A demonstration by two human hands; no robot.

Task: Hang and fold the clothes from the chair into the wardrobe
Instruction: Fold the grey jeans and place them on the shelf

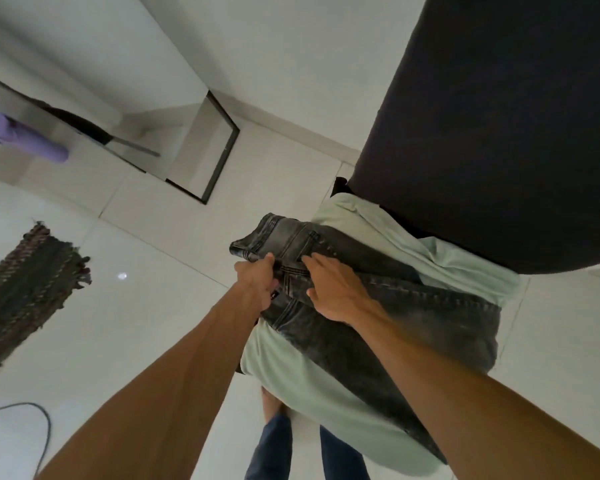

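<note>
Glossy white tiled floor [153,306] runs under everything. Nearest, a pale mint-green garment [291,375] drapes the seat, with grey washed denim jeans [413,306] lying across it. The left hand [257,282] grips their waistband, likely to lift them. Just to its right, the right hand [336,292] presses flat, fingers spread, steadying the cloth. Beyond rises the dark fabric chair back [499,133].

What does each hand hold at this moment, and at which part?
The left hand grips the grey jeans at the waistband, near the fly. The right hand only rests flat on the jeans beside it, holding nothing.
</note>
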